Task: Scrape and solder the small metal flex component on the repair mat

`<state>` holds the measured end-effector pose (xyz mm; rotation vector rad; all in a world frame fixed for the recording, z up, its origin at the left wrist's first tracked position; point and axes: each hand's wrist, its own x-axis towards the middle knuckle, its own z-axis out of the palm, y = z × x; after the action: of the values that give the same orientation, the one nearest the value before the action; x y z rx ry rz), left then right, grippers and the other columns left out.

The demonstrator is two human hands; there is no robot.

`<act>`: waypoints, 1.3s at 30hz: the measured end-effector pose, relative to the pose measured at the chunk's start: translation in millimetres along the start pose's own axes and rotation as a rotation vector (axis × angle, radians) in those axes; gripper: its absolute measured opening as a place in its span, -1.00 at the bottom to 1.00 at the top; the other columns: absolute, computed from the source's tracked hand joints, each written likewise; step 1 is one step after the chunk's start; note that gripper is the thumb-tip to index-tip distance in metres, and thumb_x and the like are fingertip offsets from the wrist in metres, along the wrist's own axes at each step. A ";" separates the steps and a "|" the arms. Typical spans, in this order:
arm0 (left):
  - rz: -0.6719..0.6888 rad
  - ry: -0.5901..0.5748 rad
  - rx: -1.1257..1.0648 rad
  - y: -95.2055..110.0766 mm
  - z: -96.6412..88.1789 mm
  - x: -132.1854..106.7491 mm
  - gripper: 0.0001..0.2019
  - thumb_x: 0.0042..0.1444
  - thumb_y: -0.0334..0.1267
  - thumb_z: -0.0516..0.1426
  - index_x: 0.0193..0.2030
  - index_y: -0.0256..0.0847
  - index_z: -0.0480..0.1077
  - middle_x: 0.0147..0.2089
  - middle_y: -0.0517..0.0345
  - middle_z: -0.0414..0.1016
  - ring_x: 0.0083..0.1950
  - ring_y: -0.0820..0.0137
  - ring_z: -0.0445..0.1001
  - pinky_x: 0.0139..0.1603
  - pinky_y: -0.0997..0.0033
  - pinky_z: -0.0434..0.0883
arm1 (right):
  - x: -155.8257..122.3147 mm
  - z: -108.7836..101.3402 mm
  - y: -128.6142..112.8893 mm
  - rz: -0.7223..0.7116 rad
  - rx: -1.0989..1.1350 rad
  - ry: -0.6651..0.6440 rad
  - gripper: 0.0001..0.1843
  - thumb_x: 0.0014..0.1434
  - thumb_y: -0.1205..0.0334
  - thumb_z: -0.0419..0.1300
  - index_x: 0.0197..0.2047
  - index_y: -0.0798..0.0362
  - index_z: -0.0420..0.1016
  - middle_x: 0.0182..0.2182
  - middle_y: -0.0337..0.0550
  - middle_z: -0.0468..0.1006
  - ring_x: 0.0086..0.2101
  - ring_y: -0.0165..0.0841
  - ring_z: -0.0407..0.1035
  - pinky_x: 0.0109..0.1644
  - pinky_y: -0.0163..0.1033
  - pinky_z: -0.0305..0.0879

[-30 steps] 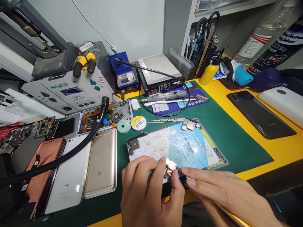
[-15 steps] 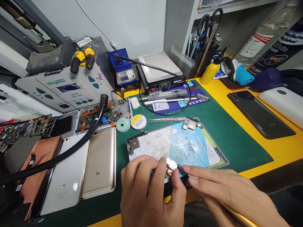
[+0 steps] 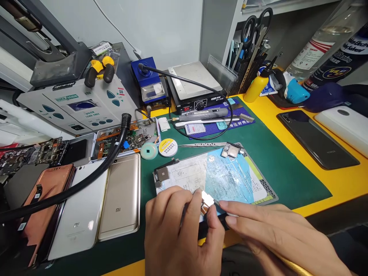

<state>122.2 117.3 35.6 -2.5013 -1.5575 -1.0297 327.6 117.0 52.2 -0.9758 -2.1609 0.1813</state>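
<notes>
The left hand (image 3: 175,226) pinches a small silver metal shield (image 3: 207,201), apparently copper-backed, just over the lower edge of a printed repair mat (image 3: 186,172). The right hand (image 3: 276,237) grips a gold-handled tool (image 3: 293,261) close beside it, the tip hard to make out. Two more metal shields (image 3: 230,151) lie farther up the mat.
</notes>
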 end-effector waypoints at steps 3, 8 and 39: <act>-0.014 0.004 0.001 0.9 0.0 0.6 -0.73 0.16 -0.42 0.32 0.01 -0.27 0.55 -0.14 0.05 0.58 0.01 0.20 0.54 0.06 0.13 0.49 | -3.2 2.1 0.7 -0.004 0.019 0.009 -0.67 0.30 0.58 0.10 -0.11 0.14 0.67 -0.13 -0.03 0.77 -0.14 -0.42 0.68 0.12 -0.59 0.41; -0.006 0.005 0.004 0.3 0.2 1.2 -0.73 0.17 -0.42 0.32 0.02 -0.27 0.55 -0.14 0.04 0.58 0.02 0.19 0.54 0.06 0.13 0.50 | -6.6 4.1 0.6 0.010 0.023 0.017 -0.67 0.30 0.59 0.10 -0.08 0.16 0.65 -0.12 -0.01 0.77 -0.11 -0.43 0.67 0.15 -0.59 0.39; 0.013 -0.057 -0.051 -7.7 -4.0 6.4 -0.74 0.17 -0.43 0.30 0.01 -0.25 0.54 -0.18 0.10 0.55 -0.04 0.25 0.53 -0.03 0.18 0.50 | -10.6 11.8 5.1 0.048 0.192 0.041 -0.64 0.25 0.63 0.11 -0.03 0.17 0.62 -0.07 0.06 0.75 -0.08 -0.39 0.67 0.01 -0.51 0.55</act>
<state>115.7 124.9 39.7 -2.5931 -1.5472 -1.0182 327.2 115.2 35.6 -0.9132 -2.0413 0.3810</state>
